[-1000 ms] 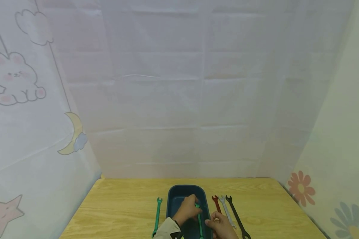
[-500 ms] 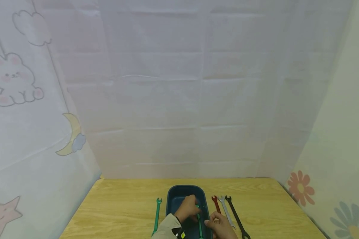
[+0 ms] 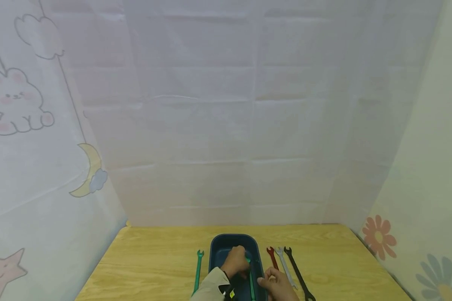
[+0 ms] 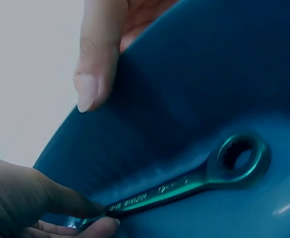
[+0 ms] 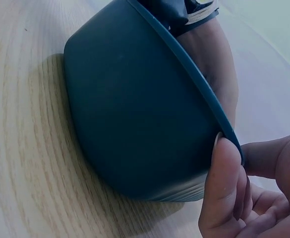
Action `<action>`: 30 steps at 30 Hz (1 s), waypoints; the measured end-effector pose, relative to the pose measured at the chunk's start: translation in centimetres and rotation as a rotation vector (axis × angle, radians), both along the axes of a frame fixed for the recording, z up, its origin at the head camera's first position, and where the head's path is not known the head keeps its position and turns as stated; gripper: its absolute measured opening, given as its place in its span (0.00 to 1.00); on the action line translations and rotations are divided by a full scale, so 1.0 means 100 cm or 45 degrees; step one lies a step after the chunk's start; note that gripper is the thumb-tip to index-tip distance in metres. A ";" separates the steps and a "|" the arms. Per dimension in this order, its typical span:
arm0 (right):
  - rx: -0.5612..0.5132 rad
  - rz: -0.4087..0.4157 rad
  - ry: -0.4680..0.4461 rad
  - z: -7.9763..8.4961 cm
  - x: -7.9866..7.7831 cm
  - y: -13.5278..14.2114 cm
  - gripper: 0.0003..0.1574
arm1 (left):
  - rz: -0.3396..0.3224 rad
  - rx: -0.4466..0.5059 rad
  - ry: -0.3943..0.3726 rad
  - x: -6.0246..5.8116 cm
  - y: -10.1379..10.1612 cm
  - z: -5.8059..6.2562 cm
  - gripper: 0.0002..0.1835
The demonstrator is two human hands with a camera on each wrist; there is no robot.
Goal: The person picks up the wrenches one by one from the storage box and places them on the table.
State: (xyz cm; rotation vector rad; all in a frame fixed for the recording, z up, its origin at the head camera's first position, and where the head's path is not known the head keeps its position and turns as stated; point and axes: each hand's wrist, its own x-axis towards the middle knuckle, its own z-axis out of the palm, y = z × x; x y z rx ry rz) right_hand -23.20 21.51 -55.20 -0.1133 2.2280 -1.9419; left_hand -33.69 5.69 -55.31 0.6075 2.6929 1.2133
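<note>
A dark blue plastic bin (image 3: pixel 215 251) stands on the wooden table. Inside it, along its right side, lies a green combination wrench (image 3: pixel 252 284); its ring end rests near the bin floor in the left wrist view. My left hand (image 3: pixel 235 263) reaches into the bin and pinches the wrench near its other end between thumb and fingers (image 4: pixel 68 201). With my right hand (image 3: pixel 280 286) I pinch the bin's right rim, thumb on one side of the wall and fingers on the other (image 5: pixel 224 183).
Another green wrench (image 3: pixel 198 269) lies left of the bin. On the right lie a red wrench (image 3: pixel 273 257), a silver wrench (image 3: pixel 285 265) and a black wrench (image 3: pixel 298 271), roughly side by side. A pale sheet wall (image 3: pixel 226 167) rises behind the table.
My left hand has turned slightly over the wrench, its thumb now tucked more out of sight in the head view. The right hand stays at the rim.
</note>
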 end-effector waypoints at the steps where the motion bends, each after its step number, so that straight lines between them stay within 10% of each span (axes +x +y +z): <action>1: -0.005 -0.001 -0.001 0.000 0.000 0.000 0.16 | 0.004 -0.006 0.014 -0.001 0.000 -0.001 0.07; 30: -0.042 0.000 -0.019 0.000 0.004 -0.001 0.15 | 0.045 -0.046 -0.046 0.001 0.000 0.001 0.11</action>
